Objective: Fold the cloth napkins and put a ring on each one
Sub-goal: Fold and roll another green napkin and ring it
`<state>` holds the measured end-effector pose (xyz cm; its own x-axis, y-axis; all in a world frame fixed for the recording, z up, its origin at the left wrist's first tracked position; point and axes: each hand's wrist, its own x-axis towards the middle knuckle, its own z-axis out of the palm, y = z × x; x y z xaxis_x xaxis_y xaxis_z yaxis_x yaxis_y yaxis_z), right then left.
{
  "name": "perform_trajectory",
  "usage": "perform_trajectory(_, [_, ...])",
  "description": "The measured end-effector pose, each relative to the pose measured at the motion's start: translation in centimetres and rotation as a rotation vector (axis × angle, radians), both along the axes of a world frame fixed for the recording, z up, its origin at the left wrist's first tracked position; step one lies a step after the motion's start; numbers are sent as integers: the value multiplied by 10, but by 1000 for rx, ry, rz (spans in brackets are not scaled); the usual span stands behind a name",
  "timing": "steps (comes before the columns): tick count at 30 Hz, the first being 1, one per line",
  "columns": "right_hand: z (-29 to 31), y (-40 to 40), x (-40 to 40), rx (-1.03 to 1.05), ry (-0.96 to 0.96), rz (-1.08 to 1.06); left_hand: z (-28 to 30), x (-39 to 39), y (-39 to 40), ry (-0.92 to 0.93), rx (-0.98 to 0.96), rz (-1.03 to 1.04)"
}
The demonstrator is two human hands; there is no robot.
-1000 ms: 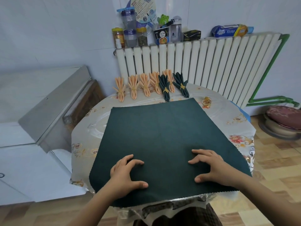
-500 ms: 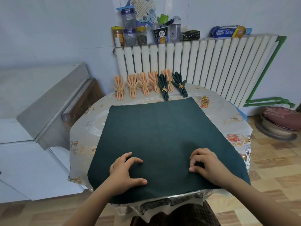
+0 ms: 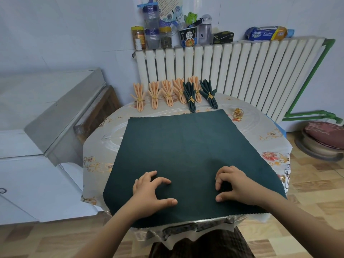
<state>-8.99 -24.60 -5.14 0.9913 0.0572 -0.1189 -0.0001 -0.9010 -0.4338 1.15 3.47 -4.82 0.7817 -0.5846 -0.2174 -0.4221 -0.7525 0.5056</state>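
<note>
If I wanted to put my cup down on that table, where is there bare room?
Bare tablecloth shows left of the green napkin, and on the right between it and the gold ring. The far edge is crowded with folded napkins. The near edge is taken by the left hand and right hand.

Left grip (image 3: 150, 190), right grip (image 3: 235, 184); fingers curled

Bare forearms, no sleeves; dark checked garment (image 3: 201, 246) at the lap.
</note>
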Motion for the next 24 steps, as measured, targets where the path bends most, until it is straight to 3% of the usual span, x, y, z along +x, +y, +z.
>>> perform_trajectory(9, [-8,11,1,-79,-117,53,3,-3,-4,20,26,-29])
perform_trajectory(17, [-15,15,-5,-194,-211,78,8,-34,-18,57,-49,-265])
perform_trajectory(24, [5,12,1,63,-110,-34,8,-36,-24,38,-147,-145])
